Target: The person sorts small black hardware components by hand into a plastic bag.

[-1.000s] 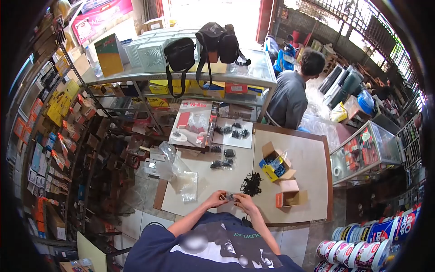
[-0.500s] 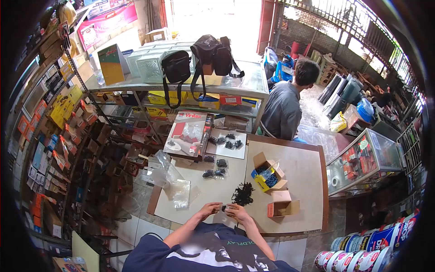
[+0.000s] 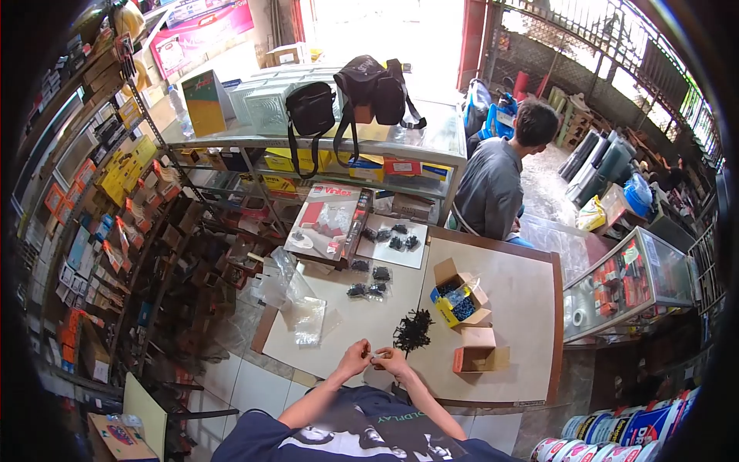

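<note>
Near the front edge of the table, my left hand and my right hand are close together, fingers pinched around a small clear plastic bag. What the bag holds is too small to make out. Just beyond my right hand lies a loose heap of black screws or similar small pieces. Several small filled bags of black pieces rest farther back. Flat empty plastic bags lie to the left of my left hand.
An open yellow and blue box with dark blue pieces and an open orange box stand on the right. A Vinilex box is at the back left. Beyond the table a person sits facing away, beside a glass counter with black bags.
My hands have come closer together around the small bag and sit slightly further left. The whole view has shifted a little.
</note>
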Demonstrator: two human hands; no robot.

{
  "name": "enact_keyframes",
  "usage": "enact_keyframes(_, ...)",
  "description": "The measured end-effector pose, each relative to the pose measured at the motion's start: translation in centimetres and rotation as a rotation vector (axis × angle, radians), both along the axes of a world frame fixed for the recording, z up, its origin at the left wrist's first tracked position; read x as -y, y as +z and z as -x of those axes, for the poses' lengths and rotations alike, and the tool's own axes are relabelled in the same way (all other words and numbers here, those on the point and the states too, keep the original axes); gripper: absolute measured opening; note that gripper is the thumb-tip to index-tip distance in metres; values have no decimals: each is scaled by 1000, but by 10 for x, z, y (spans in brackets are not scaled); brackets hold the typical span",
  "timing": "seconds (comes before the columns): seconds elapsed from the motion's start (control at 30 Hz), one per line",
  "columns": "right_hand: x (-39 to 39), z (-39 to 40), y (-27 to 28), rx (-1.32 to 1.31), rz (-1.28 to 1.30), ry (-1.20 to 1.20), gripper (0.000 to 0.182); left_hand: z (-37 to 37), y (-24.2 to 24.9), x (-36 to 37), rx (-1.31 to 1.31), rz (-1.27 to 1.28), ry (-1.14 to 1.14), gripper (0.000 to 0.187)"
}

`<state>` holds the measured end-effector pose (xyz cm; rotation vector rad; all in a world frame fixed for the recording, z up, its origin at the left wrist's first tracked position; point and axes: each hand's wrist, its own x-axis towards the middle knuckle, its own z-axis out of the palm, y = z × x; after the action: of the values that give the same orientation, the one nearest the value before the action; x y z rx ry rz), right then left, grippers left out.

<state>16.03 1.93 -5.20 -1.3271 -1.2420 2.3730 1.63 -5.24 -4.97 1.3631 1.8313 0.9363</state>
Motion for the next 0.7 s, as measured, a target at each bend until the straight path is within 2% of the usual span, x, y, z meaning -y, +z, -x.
enact_keyframes(0.1,7,5,3,60,-82,-24,29,-1,18,1,-68,-42,58,14)
enact_keyframes(0.17,5,11,6,286,-364,-74,22,-3,23,-2,-86,-70,36,13)
enact_keyframes(0.2,2,13,4,286,-369,-78,22,-2,25,-4,-106,-96,14,13)
enact_keyframes(0.27,1,12,-14,562,-745,-90,20,-1,30,-7,-83,-83,-39,12)
enact_keyframes(0.3,2,13,-21,589,-812,-99,20,2,32,-12,-60,-75,-86,12)
enact_keyframes(0.4,5,20,1,600,-733,22,19,17,27,-12,-96,-64,-34,15)
enact_keyframes(0.43,7,25,10,486,-611,3,17,25,18,-12,-87,-71,-27,15)
enact_keyframes(0.47,8,31,15,491,-616,10,17,34,6,-12,-76,-49,-19,16)
enact_keyframes(0.53,15,47,19,343,-705,-27,16,47,-8,0,-64,-22,-11,18)
enact_keyframes(0.6,15,66,-3,313,-731,-22,16,62,-4,0,129,13,48,19)
enact_keyframes(0.7,28,80,18,424,-677,56,13,76,12,1,224,62,5,18)
